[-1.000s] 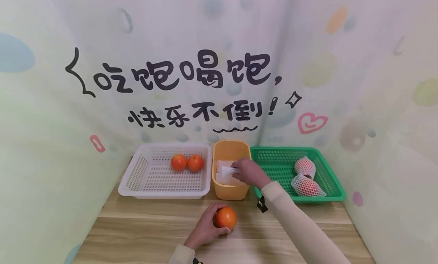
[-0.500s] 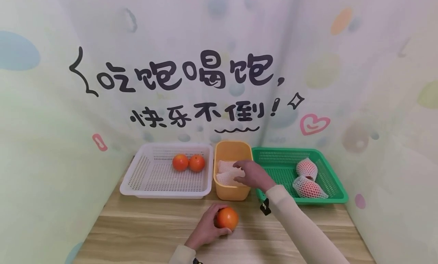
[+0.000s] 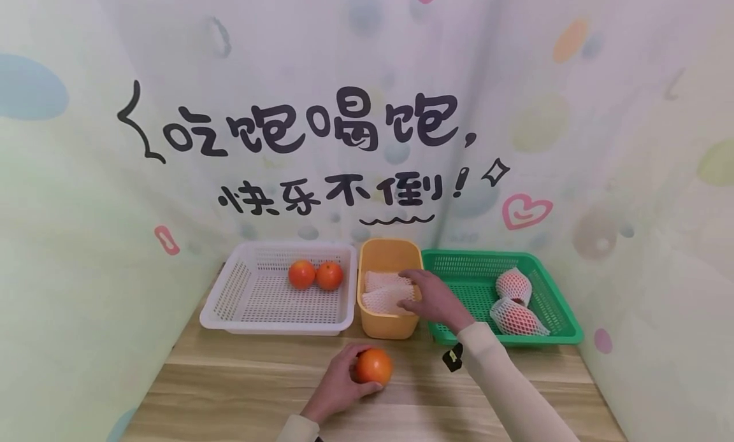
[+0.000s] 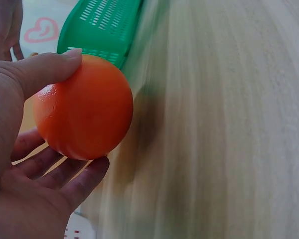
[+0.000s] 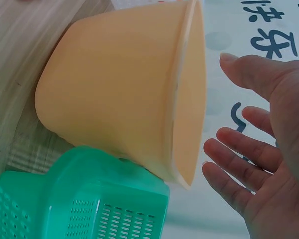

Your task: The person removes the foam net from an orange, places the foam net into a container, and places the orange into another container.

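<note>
My left hand (image 3: 337, 381) grips an orange (image 3: 374, 367) just above the wooden table, in front of the yellow bin (image 3: 388, 326). In the left wrist view the thumb lies on one side of the orange (image 4: 84, 109) and the fingers curve round the other. Over the right rim of the yellow bin is my right hand (image 3: 434, 297), fingers spread and holding nothing. Seen from the right wrist, this hand (image 5: 269, 134) stands apart from the bin's rim. White foam fruit nets (image 3: 381, 300) lie in the bin, below and left of the right fingers.
Left of the bin stands a white basket (image 3: 275, 332) with two oranges (image 3: 315, 274) inside. To the right, a green basket (image 3: 459, 295) holds two fruits in foam nets (image 3: 516, 302). A printed curtain wall rises close behind them. The wooden table (image 3: 229, 378) extends in front.
A second ago my right hand pinched a white foam net in the bin; it has let go and drawn back to the right. The left hand keeps its hold on the orange.
</note>
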The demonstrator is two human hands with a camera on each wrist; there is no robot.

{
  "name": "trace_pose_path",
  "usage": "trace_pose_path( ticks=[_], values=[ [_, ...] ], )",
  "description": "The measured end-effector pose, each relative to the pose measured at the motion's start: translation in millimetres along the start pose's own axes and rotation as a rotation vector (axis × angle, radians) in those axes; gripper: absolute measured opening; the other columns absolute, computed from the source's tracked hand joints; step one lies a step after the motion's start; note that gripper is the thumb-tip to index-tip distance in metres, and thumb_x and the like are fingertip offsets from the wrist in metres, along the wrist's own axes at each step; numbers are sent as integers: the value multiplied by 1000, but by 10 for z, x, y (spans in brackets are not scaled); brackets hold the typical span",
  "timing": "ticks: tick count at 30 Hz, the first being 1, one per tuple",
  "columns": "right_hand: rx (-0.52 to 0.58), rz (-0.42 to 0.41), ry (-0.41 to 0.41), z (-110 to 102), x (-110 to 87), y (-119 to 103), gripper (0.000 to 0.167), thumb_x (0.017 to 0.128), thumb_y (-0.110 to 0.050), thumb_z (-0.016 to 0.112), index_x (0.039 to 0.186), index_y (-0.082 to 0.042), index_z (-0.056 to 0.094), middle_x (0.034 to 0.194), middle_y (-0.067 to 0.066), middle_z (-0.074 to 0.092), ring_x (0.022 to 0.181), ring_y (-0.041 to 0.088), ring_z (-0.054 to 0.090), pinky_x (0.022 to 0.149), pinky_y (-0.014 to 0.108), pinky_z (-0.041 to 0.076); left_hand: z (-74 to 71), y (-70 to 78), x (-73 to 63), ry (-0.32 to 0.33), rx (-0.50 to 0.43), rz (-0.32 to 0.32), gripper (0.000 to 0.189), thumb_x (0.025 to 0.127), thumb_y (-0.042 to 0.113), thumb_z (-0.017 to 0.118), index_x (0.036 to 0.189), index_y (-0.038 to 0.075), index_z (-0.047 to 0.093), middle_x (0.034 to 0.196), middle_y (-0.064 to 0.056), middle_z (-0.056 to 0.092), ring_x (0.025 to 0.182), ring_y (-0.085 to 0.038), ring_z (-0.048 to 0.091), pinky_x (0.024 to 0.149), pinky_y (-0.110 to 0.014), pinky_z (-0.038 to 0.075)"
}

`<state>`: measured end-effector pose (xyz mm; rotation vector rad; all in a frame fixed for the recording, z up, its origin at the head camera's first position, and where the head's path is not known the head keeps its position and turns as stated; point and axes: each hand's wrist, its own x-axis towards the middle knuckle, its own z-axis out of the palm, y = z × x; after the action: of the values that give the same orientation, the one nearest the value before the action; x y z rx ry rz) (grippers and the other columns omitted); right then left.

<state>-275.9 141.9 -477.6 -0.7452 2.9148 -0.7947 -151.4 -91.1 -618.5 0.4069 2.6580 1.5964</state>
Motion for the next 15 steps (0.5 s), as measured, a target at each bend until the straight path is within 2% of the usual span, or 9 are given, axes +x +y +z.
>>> trace_pose_path(
  ticks=[4, 9, 15],
  values=[
    [2, 2, 13, -12, -49, -44, 61, 88, -33, 81, 142, -16, 58, 140, 11, 63, 121, 30, 63, 99, 52, 55, -124, 65, -22, 29, -9, 3, 73, 75, 36, 91, 138, 17, 59, 130, 1, 63, 114, -19, 61, 90, -27, 55],
    [-2, 4, 24, 14, -113, -97, 61, 88, -39, 80, 142, -19, 58, 145, 6, 61, 128, 30, 59, 104, 52, 53, -302, 191, -22, 39, -29, -21, 75, 77, 39, 90, 140, 14, 58, 133, 1, 62, 121, -21, 59, 94, -29, 56],
    [9, -3, 39, 66, -168, -141, 62, 87, -40, 82, 141, -22, 58, 149, 5, 58, 136, 32, 54, 108, 54, 50, -525, 324, -32, 91, -64, -68, 74, 75, 38, 91, 139, 20, 59, 135, 0, 62, 124, -24, 58, 96, -34, 56]
  ],
)
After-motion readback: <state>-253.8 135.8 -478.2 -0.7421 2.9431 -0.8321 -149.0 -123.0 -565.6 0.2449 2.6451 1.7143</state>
